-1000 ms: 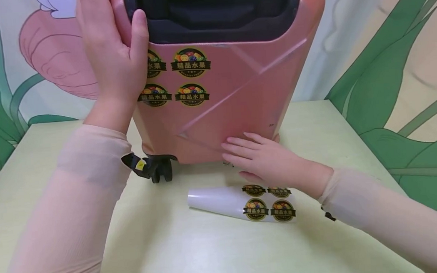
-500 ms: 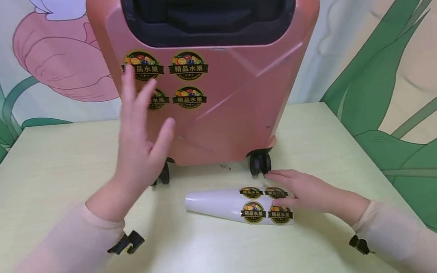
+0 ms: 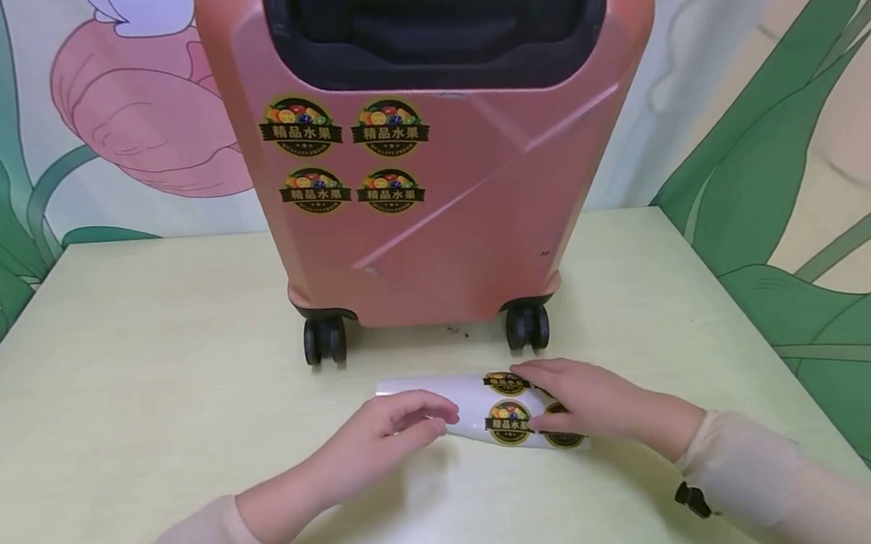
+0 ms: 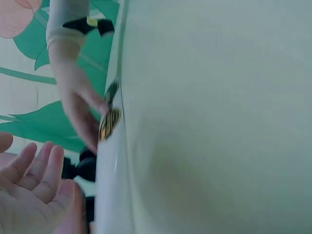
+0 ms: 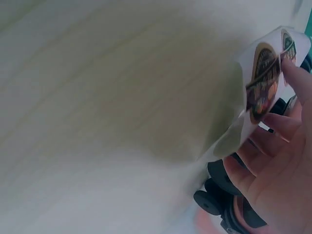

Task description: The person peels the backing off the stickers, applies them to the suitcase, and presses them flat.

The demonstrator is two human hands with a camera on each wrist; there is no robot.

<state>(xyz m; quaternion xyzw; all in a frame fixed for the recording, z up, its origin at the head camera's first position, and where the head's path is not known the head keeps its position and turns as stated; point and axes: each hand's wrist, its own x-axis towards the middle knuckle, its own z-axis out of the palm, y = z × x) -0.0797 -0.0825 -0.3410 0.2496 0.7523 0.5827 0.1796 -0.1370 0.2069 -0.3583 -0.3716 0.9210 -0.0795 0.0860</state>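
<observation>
A white sticker sheet (image 3: 466,399) with several round black fruit stickers at its right end lies curved on the table. My right hand (image 3: 600,395) holds that end, thumb over the stickers and fingers at the far edge; the right wrist view shows the sheet (image 5: 248,68) bowed between them. Above the sheet's left part is my left hand (image 3: 371,438), fingers loosely bent and holding nothing; in the left wrist view this hand (image 4: 34,195) has its fingers spread. Behind stands a pink suitcase (image 3: 471,245) bearing several matching stickers (image 3: 393,193) at its upper left.
The suitcase rests on black wheels (image 3: 325,339) just beyond the sheet. Its black handle recess (image 3: 436,39) is at the top. A pale table (image 3: 149,364) lies under everything, and a painted backdrop (image 3: 808,116) with leaves and flowers rises behind it.
My left hand has come down from the suitcase's upper left to the sheet. The right hand has left the suitcase's lower front and taken hold of the sheet's right end.
</observation>
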